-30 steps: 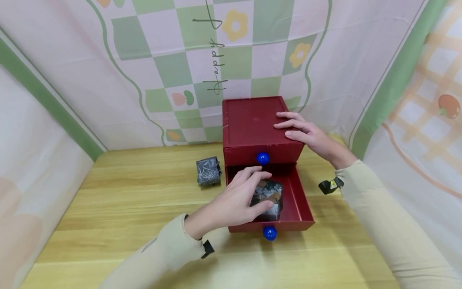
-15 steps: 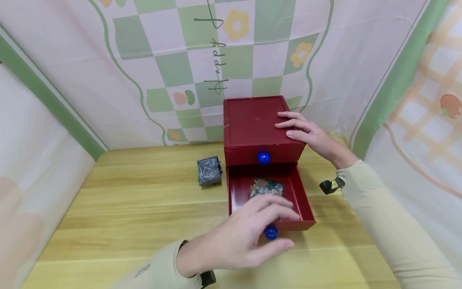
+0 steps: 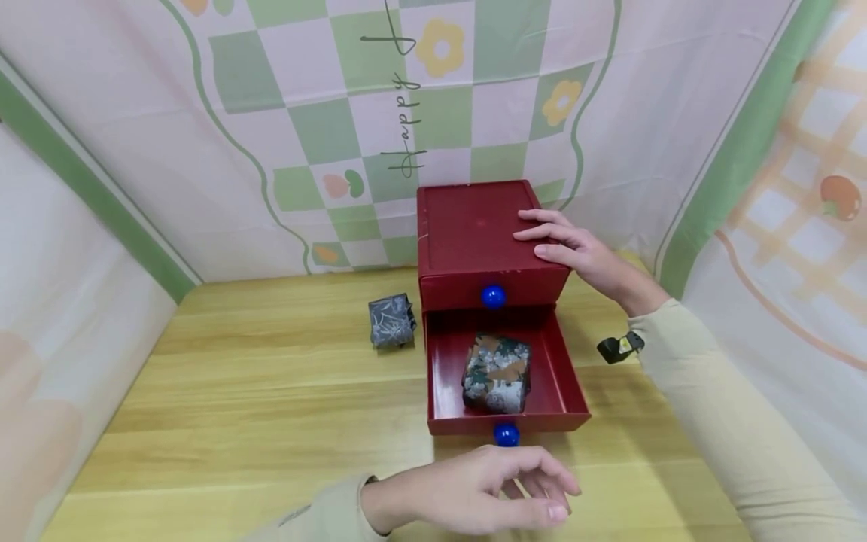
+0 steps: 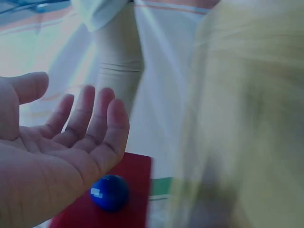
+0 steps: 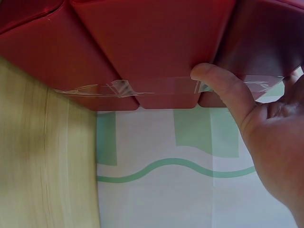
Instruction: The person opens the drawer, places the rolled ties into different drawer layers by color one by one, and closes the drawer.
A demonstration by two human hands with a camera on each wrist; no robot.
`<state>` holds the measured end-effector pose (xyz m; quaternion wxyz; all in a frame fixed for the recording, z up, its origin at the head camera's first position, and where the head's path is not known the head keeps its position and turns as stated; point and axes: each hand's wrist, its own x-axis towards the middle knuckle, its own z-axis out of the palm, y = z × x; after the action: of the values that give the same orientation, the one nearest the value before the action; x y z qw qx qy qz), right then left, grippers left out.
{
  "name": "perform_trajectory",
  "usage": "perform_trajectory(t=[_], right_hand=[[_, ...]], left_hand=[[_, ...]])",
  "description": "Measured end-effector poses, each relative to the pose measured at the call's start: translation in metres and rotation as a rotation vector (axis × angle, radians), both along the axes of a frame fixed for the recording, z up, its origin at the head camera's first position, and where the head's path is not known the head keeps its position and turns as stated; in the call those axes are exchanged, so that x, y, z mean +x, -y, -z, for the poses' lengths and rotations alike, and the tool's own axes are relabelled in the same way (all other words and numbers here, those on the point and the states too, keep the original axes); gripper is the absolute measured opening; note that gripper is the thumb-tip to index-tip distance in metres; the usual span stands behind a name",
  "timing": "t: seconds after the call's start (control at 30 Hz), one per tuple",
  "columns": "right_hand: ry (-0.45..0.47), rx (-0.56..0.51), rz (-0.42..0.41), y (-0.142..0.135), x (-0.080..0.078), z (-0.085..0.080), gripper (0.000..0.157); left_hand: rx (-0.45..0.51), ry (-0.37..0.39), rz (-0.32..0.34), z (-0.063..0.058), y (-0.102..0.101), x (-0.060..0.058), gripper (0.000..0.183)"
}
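Note:
A red two-drawer box (image 3: 474,226) stands against the back cloth, its lower drawer (image 3: 572,380) pulled out. Inside that drawer lies a folded camouflage-patterned cloth (image 3: 497,373). Just in front of the drawer's blue knob (image 3: 506,434) hovers my left hand (image 3: 474,489), fingers loosely bent and holding nothing. The left wrist view shows its palm (image 4: 52,156) bare, close to the blue knob (image 4: 109,193). My right hand (image 3: 579,252) rests on the right side of the box top with fingers spread. In the right wrist view its thumb (image 5: 223,88) touches the red side wall (image 5: 156,42).
A small folded dark grey patterned cloth (image 3: 392,321) lies on the wooden table (image 3: 257,391), left of the box. The closed upper drawer has its own blue knob (image 3: 493,296). Printed cloth walls (image 3: 318,135) enclose the table at the back and sides.
My left hand has left the camouflage cloth in the drawer and moved back toward me, past the drawer front. The right hand stays on the box.

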<state>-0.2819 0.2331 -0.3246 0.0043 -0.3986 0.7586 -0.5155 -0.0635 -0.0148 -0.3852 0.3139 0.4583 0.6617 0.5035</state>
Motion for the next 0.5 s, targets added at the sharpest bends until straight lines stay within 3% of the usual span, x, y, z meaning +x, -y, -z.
perform_trajectory(t=[0.27, 0.5], right_hand=[[0.0, -0.002, 0.003, -0.001, 0.0, 0.0, 0.032], [0.005, 0.009, 0.012, -0.002, -0.001, 0.001, 0.032]], left_hand=[[-0.081, 0.239, -0.008, 0.035, -0.009, -0.013, 0.033], [-0.062, 0.367, 0.001, 0.053, -0.015, -0.017, 0.049]])
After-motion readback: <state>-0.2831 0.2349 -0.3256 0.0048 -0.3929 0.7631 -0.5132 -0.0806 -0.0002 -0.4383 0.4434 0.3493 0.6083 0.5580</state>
